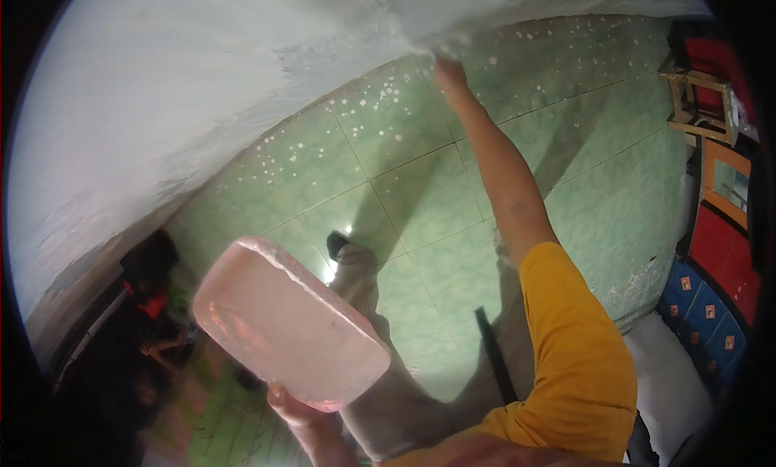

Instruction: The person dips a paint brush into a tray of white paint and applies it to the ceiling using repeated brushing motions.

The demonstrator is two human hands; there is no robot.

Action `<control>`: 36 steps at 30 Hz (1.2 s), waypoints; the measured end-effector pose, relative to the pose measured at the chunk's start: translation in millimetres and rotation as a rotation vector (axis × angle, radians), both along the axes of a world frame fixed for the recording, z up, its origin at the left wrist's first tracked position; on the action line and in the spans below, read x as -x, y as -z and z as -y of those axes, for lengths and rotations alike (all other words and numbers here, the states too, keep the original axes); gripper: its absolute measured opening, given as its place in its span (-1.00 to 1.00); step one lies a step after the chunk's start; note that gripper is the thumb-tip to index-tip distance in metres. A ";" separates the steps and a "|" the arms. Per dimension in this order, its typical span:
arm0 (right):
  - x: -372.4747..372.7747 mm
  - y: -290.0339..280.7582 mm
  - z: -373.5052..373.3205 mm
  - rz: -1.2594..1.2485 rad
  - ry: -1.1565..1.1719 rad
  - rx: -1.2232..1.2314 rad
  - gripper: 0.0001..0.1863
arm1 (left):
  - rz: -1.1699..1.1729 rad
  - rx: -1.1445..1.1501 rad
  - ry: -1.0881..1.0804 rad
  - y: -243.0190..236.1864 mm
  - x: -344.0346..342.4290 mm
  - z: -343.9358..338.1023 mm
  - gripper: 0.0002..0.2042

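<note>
My left hand (295,410) grips the lower edge of a rounded rectangular, pale pink container (287,321), which has a white-smeared rim. My right arm reaches up to the white wall (178,71), and my right hand (449,77) is closed where the wall meets the green tiled floor (408,192). What it holds is blurred against the white surface and I cannot make it out. White spots speckle the tiles along the wall. My leg and dark-shod foot (342,245) show beyond the container.
Dark clutter with a red item (149,305) lies at the lower left, too dim to identify. Along the right stand a wooden frame (699,103), red panels (723,265), an orange-framed pane (727,180), a blue patterned piece (695,313) and a pale bulky object (663,386).
</note>
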State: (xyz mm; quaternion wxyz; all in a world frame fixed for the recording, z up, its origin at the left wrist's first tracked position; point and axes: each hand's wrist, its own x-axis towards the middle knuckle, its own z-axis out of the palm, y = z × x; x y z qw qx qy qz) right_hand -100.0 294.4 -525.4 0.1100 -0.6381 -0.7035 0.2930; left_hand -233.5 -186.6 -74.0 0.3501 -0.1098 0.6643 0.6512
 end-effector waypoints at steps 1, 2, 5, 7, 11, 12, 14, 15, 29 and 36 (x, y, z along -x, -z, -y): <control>3.4 -25.3 -0.3 0.002 -0.005 -0.006 -0.51 | 0.090 -0.063 0.098 -14.7 -2.8 -16.5 -0.34; 12.4 -65.1 13.0 -0.168 0.103 0.127 -0.52 | 0.168 -0.120 0.191 -28.7 -4.0 -27.7 -0.32; -6.6 -205.8 29.4 -0.383 0.170 0.072 -0.56 | 0.200 -0.142 0.217 -66.7 -6.1 -37.4 -0.30; -15.5 -311.2 43.4 -0.444 0.115 -0.105 -0.57 | 0.197 -0.173 0.243 -97.5 -5.5 -41.5 -0.29; -15.8 -490.1 72.3 -0.602 0.041 -0.036 -0.63 | 0.187 -0.233 0.304 -148.5 0.7 -35.6 -0.28; -15.7 -523.3 78.2 -0.656 0.016 -0.033 -0.65 | 0.175 -0.252 0.303 -162.1 1.3 -33.5 -0.28; -18.4 -583.3 90.5 -0.695 0.002 -0.057 -0.66 | 0.181 -0.326 0.331 -184.9 3.0 -32.5 -0.30; -19.0 -601.7 94.7 -0.725 -0.003 -0.061 -0.68 | 0.173 -0.334 0.332 -192.7 4.0 -30.3 -0.30; 2.3 -277.2 64.1 -0.710 0.097 -0.224 -0.57 | 0.098 -0.255 0.253 -140.9 10.9 -7.0 -0.32; -9.2 -43.6 65.1 -0.302 0.227 0.291 -0.52 | 0.231 -0.179 0.085 -53.5 7.6 8.8 -0.18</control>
